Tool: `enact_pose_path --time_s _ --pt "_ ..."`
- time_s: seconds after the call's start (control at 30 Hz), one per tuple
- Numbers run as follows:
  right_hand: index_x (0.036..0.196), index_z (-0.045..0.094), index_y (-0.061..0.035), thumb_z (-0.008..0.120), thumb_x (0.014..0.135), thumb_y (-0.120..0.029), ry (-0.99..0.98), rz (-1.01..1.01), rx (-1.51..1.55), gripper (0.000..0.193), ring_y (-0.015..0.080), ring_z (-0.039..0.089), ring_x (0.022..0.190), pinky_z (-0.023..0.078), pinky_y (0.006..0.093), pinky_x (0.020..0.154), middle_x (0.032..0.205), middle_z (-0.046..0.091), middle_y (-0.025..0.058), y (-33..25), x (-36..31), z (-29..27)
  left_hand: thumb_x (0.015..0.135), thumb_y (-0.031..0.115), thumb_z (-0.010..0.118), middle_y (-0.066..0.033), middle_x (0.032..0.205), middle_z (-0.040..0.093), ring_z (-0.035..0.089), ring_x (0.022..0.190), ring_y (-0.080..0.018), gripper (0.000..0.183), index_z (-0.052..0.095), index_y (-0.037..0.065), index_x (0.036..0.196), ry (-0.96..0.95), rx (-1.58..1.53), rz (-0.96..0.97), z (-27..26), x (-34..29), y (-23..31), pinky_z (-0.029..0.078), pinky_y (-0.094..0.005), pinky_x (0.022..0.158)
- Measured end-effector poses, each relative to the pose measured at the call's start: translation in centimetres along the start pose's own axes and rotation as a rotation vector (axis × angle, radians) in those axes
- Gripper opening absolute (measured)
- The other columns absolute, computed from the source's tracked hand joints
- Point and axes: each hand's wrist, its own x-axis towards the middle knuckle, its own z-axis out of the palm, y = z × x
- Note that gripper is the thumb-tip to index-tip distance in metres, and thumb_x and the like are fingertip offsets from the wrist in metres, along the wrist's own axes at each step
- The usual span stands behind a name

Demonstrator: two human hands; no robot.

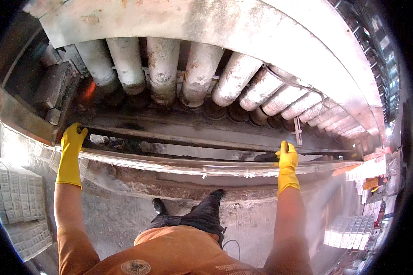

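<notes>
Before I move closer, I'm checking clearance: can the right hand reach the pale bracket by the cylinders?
Probably yes: the bracket is just beyond the right hand, nothing visible between, though depth is unclear. The hand appears to grip the long bar and might need to let go.

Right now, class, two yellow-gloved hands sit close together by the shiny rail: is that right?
Not close together: the head view shows the left hand and right hand wide apart. Both are yellow-gloved and by the shiny rail.
</notes>
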Motion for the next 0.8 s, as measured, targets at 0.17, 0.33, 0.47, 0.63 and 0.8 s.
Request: enact_pose_path --time_s 0.17,0.33,0.47,0.63,0.8 --pt "0.118 0.072 -0.0126 0.06 0.1 -0.055 0.031 -0.111 -0.096 0.048 0.0222 0.075 0.082 0.055 0.036 0.079 0.084 0.079 0.0028 3.4 0.3 -0.5 0.089 0.04 0.073 -0.0182 0.114 0.074 0.069 0.11 -0.037 0.043 0.072 0.007 0.118 0.029 0.016 0.005 -0.1 -2.8 0.5 0.053 -0.0482 0.092" --pt "0.117 0.07 -0.0095 0.064 0.101 -0.051 0.046 -0.188 -0.007 0.045 0.0189 0.072 0.077 0.057 0.0352 0.067 0.088 0.077 0.0048 5.1 -0.9 -0.6 0.089 0.041 0.073 -0.0182 0.113 0.074 0.069 0.11 -0.038 0.044 0.071 0.008 0.118 0.033 -0.015 0.022 1.6 -4.1 -2.4 0.052 -0.0494 0.093" --pt "0.118 0.069 -0.0066 0.066 0.102 -0.046 0.034 -0.162 0.094 0.043 0.0176 0.07 0.076 0.057 0.0333 0.068 0.091 0.076 0.0072 5.0 -2.8 -1.2 0.089 0.041 0.074 -0.0171 0.112 0.075 0.07 0.108 -0.037 0.046 0.071 0.008 0.121 0.012 0.011 -0.004 1.8 -5.8 -2.7 0.053 -0.0482 0.091" --pt "0.122 0.068 -0.0029 0.066 0.102 -0.042 0.109 -0.298 0.051 0.044 0.017 0.071 0.078 0.057 0.0316 0.073 0.093 0.076 0.0092 8.2 -2.0 -1.0 0.089 0.041 0.075 -0.0153 0.109 0.075 0.071 0.105 -0.0351 0.046 0.072 0.009 0.121 -0.014 0.028 -0.019 2.5 -6.4 -3.2 0.055 -0.0464 0.088" --pt "0.128 0.07 -0.008 0.061 0.1 -0.056 0.079 -0.212 -0.025 0.056 0.0281 0.071 0.11 0.052 0.0381 0.096 0.124 0.073 0.0112 9.2 -2.4 -1.1 0.089 0.041 0.075 -0.0137 0.106 0.076 0.072 0.102 -0.0333 0.047 0.071 0.008 0.122 0.002 0.034 -0.009 3.2 -7.1 -4.0 0.055 -0.0451 0.087"
